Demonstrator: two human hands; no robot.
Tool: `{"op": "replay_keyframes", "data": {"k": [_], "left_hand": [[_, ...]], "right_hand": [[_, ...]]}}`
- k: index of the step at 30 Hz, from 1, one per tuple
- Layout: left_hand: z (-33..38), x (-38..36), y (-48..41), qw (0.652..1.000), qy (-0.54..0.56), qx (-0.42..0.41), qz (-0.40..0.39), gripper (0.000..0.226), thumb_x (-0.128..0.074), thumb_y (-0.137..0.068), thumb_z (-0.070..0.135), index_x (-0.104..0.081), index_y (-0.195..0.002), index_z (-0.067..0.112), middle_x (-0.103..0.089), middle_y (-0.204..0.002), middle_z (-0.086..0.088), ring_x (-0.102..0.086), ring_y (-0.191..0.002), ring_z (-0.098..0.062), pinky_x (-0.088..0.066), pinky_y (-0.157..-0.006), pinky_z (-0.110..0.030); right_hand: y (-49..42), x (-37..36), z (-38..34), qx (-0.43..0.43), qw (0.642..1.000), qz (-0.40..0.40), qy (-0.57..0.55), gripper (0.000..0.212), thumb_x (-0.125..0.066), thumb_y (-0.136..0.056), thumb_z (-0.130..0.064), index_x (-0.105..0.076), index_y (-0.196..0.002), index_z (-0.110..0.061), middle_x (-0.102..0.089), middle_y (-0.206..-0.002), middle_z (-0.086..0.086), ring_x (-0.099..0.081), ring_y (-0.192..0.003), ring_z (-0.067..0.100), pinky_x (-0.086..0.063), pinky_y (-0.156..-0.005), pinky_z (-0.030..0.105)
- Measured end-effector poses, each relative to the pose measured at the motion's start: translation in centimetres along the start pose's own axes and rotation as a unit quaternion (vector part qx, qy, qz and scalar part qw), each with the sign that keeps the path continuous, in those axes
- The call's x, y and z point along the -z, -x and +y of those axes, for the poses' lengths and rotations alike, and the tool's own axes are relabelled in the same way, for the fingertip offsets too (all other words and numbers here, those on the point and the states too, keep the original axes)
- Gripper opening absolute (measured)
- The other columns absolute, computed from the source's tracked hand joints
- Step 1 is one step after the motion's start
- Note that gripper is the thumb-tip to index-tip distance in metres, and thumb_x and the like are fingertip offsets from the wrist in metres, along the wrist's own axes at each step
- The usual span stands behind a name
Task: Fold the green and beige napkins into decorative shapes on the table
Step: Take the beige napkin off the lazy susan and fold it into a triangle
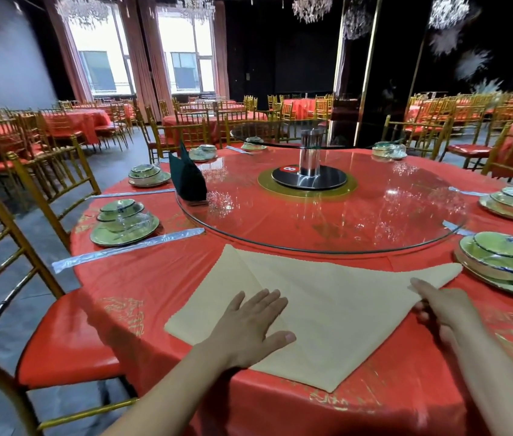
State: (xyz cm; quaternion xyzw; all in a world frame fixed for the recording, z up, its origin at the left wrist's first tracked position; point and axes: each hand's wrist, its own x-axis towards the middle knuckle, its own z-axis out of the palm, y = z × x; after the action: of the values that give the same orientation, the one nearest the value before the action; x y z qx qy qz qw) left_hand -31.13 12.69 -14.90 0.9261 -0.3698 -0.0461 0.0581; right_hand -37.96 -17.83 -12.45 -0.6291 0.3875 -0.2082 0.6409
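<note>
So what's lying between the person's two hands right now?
Only the beige napkin: the head view shows its flat cloth spanning from the left hand, resting flat on it, to the right hand at its right edge.

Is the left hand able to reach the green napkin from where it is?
Probably, with a stretch: nothing tall stands between the left hand, flat on the beige napkin, and the green napkin.

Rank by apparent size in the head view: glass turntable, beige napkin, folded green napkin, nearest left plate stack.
1. glass turntable and beige napkin: about equal; napkin is nearest, so unranked.
2. plate stack.
3. green napkin, slightly smaller, but farther away.
</note>
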Motion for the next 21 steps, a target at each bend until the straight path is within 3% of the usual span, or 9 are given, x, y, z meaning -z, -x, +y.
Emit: {"op": "replay_keyframes", "data": {"k": [3, 6, 9, 12, 14, 16, 19, 21], "left_hand": [[0.0, 0.4, 0.0, 1.0, 0.029, -0.002, 0.004, 0.097, -0.009, -0.066, 0.085, -0.014, -0.147, 0.032, -0.011, -0.156, 0.012, -0.004, -0.144, -0.004, 0.0, -0.116, -0.038], [0.2, 1.6, -0.3, 0.995, 0.092, 0.004, 0.025, 0.074, -0.023, -0.082, 0.069, -0.021, -0.144, 0.029, -0.021, -0.153, 0.014, -0.018, -0.141, -0.005, -0.011, -0.112, -0.035], [-0.2, 2.7, -1.1, 0.992, 0.109, 0.001, 0.06, 0.049, -0.036, -0.096, 0.041, -0.028, -0.141, 0.023, -0.014, -0.155, 0.011, -0.016, -0.141, -0.004, -0.024, -0.106, -0.036], [-1.5, 3.4, -2.8, 0.991, 0.11, 0.025, 0.07, 0.032, -0.038, -0.096, 0.022, -0.042, -0.125, 0.009, -0.015, -0.154, 0.0, -0.022, -0.141, -0.016, -0.04, -0.096, -0.041], [-2.4, 3.5, -4.1, 0.993, 0.089, 0.045, 0.063, 0.026, -0.039, -0.095, 0.014, -0.045, -0.118, 0.003, -0.02, -0.151, -0.012, -0.023, -0.141, -0.024, -0.044, -0.092, -0.043], [-3.1, 3.5, -5.2, 0.995, 0.047, 0.07, 0.045, 0.03, -0.037, -0.094, 0.008, -0.045, -0.121, -0.002, -0.028, -0.146, -0.017, -0.025, -0.139, -0.027, -0.037, -0.098, -0.038], [-4.3, 3.2, -6.4, 0.992, 0.035, 0.111, 0.054, 0.029, -0.038, -0.093, 0.01, -0.058, -0.111, 0.003, -0.047, -0.127, -0.017, -0.049, -0.115, -0.03, -0.041, -0.094, -0.036], [-5.3, 2.9, -7.1, 0.991, 0.041, 0.107, 0.066, 0.028, -0.04, -0.09, 0.011, -0.064, -0.105, 0.008, -0.054, -0.116, -0.013, -0.054, -0.105, -0.029, -0.044, -0.089, -0.038]], "right_hand": [[-1.1, -0.6, -0.7, 0.112, 0.984, 0.07, 0.117, 0.018, -0.059, -0.085, -0.005, -0.061, -0.088, 0.012, -0.058, -0.065, 0.014, -0.05, -0.054, 0.024, -0.039, -0.048, 0.027], [0.1, -2.0, -2.5, 0.213, 0.937, 0.113, 0.251, 0.019, -0.057, -0.084, -0.012, -0.056, -0.098, 0.001, -0.06, -0.089, 0.024, -0.057, -0.083, 0.037, -0.037, -0.067, 0.037], [2.7, -5.0, -4.2, 0.335, 0.873, 0.097, 0.341, 0.014, -0.055, -0.086, -0.012, -0.056, -0.096, -0.002, -0.059, -0.091, 0.023, -0.057, -0.086, 0.04, -0.033, -0.063, 0.037], [5.1, -9.6, -4.4, 0.436, 0.794, 0.04, 0.421, 0.01, -0.053, -0.087, -0.012, -0.057, -0.093, -0.005, -0.054, -0.092, 0.016, -0.058, -0.081, 0.038, -0.037, -0.061, 0.038], [6.5, -13.0, -3.9, 0.436, 0.734, -0.02, 0.52, 0.015, -0.048, -0.091, -0.016, -0.054, -0.104, -0.011, -0.053, -0.105, 0.01, -0.06, -0.09, 0.034, -0.033, -0.062, 0.035], [7.3, -15.9, -3.2, 0.421, 0.68, -0.078, 0.596, 0.022, -0.044, -0.093, -0.013, -0.048, -0.115, -0.013, -0.05, -0.116, 0.007, -0.06, -0.1, 0.03, -0.032, -0.065, 0.034], [7.4, -18.9, -1.9, 0.389, 0.654, -0.127, 0.636, 0.036, -0.044, -0.088, 0.0, -0.042, -0.123, -0.009, -0.047, -0.124, 0.012, -0.058, -0.107, 0.03, -0.041, -0.072, 0.035], [6.9, -19.9, -1.7, 0.357, 0.661, -0.151, 0.642, 0.036, -0.042, -0.089, -0.001, -0.04, -0.125, -0.007, -0.047, -0.125, 0.014, -0.056, -0.11, 0.032, -0.043, -0.077, 0.036]]}}
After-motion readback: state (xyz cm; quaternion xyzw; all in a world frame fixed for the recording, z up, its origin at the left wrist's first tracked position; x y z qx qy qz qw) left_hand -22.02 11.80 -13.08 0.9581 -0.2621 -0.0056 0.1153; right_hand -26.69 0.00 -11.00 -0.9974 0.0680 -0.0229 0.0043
